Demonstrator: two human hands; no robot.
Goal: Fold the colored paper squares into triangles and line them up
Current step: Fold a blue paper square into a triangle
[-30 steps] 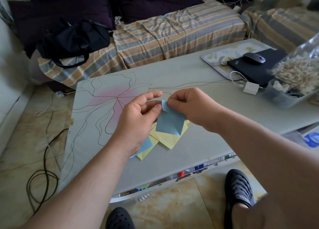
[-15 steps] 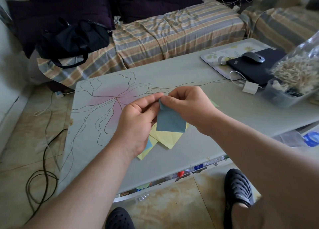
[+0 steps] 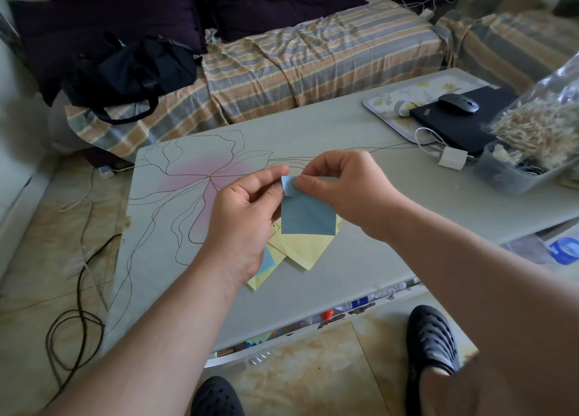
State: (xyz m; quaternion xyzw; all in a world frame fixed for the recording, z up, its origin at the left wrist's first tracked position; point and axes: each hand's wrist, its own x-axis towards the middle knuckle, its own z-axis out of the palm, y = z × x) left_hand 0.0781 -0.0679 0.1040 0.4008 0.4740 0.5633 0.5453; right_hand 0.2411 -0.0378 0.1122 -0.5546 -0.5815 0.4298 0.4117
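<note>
While both hands pinch blue paper (image 3: 305, 218), its top corner's now folded over vs 0.5 s ago.

Blue paper square (image 3: 305, 216): matt, creased. Yellow paper sheets (image 3: 302, 249): matt, smooth. Table top (image 3: 391, 227): smooth, dull grey with printed line pattern. Sofa cover (image 3: 307, 64): striped cloth, wrinkled. Mouse (image 3: 458, 103): smooth plastic, slight sheen. Shoes (image 3: 431, 340): matt black, perforated.

— What is lying beyond the hands?
— A sofa (image 3: 313, 61) draped in striped cloth is standing behind a grey table (image 3: 407, 177) painted with a flower.
— And below them?
— Daylight is falling on marbled floor tiles (image 3: 40, 259).
</note>
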